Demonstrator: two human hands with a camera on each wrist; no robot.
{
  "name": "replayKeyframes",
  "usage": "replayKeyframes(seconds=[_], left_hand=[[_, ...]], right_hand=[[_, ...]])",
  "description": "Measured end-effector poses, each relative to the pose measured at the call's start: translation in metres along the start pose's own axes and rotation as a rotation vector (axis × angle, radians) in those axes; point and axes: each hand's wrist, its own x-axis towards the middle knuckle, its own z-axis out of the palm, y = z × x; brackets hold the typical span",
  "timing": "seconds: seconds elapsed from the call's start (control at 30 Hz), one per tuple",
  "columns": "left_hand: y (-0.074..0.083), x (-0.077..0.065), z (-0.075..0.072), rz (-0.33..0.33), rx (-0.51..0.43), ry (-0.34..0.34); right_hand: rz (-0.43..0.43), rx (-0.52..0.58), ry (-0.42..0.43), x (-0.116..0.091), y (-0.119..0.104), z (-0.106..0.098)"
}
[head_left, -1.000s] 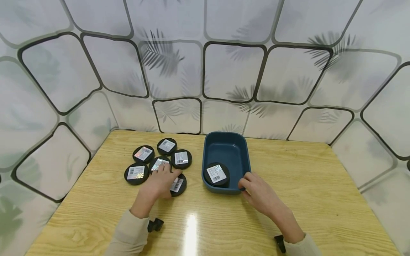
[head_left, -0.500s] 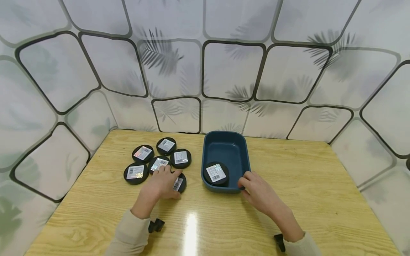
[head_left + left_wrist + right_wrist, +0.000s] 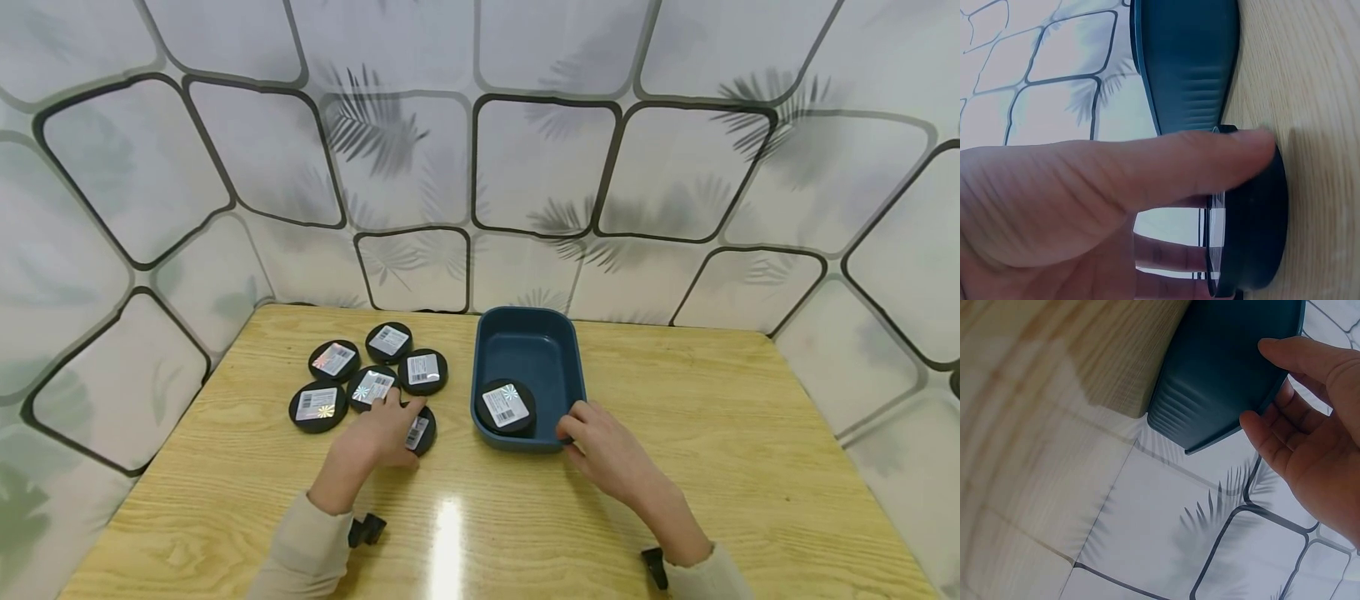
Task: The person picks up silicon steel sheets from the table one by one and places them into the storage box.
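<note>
My left hand [image 3: 375,437] grips a round black container [image 3: 1257,225] with a white barcode label on its upper face. In the left wrist view the thumb lies along its near side and fingers reach round the far side; it sits low at the wooden tabletop. Part of it is covered by the hand in the head view. My right hand [image 3: 611,454] pinches the near right corner of a dark blue rectangular bin [image 3: 551,367], thumb and fingers about its rim. Inside the bin, at the near left, rests another round black container [image 3: 506,406], label up.
Several more labelled black containers lie left of the bin, among them one at the back [image 3: 389,342], one at far left [image 3: 318,406] and one beside the bin [image 3: 423,372]. The wooden table [image 3: 697,400] ends at a patterned curtain [image 3: 547,167].
My left hand's thumb and fingers have shifted slightly around the same container. The right hand stays at the bin's corner, and the bin and other containers have not moved.
</note>
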Motion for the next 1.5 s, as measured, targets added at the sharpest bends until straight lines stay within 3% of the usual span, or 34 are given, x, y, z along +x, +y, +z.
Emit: replayKeyframes(seconds=[0.23,1.23,1.5], left_hand=[[-0.0013,-0.0008,0.0012,0.022,0.012,0.016],[0.001,0.0028,0.0006,0.008,0.04,0.01],[0.0001,0.0066,0.003,0.038,0.014,0.019]], right_hand=[[-0.003,0.006,0.002,-0.0002,-0.0003,-0.0002],[-0.014,0.006,0.035,-0.0007,-0.001,0.0006],[-0.011,0.002,0.022,-0.0005,-0.0002,0.0003]])
